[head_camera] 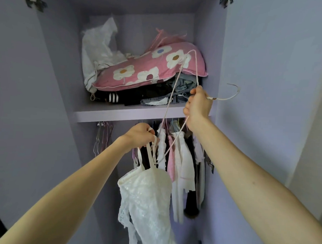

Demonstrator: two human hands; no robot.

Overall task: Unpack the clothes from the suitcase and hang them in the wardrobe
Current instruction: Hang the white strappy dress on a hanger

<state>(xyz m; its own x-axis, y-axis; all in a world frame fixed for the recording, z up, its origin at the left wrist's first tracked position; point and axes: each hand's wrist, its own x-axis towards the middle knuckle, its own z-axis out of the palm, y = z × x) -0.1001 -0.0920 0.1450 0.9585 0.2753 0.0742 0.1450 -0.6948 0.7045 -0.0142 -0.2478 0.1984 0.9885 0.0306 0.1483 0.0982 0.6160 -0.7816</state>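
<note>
White lace top (147,195) — straps pinched in left hand (139,135), below shelf (120,114); right hand (198,105) fingers curled round pink wire hanger (196,73) at shelf edge — hung garments (184,165) crowd beneath, floral pillow (149,69) atop.

inside the wardrobe (53,80), a shelf (120,114) carries folded clothes (139,97), with a pillow (149,69) on top and a crumpled cloth (97,45) behind, at the left. under the shelf, empty hangers (103,136) hang left and hung clothes (184,159) right. in front, the left hand (139,135) holds a top (146,195) and the right hand (198,105) a hanger (225,99).
</note>
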